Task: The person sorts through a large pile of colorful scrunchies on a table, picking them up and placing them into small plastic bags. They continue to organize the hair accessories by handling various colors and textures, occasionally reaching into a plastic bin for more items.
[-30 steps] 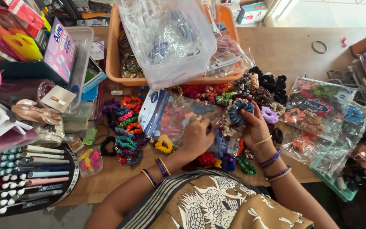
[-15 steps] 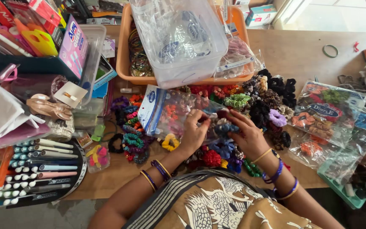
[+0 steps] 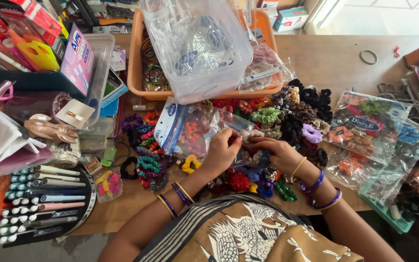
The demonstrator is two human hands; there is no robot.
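Clear zip bag [image 3: 195, 128] of scrunchies lies centre frame on the wooden table [image 3: 335, 63]. My left hand [image 3: 223, 151] pinches its open edge; my right hand [image 3: 280, 154], fingers curled, grips loose scrunchies [image 3: 255, 157] just beside the mouth. Filling step, I judge; next needs the mouth held wide. Orange tray [image 3: 134, 73] above.
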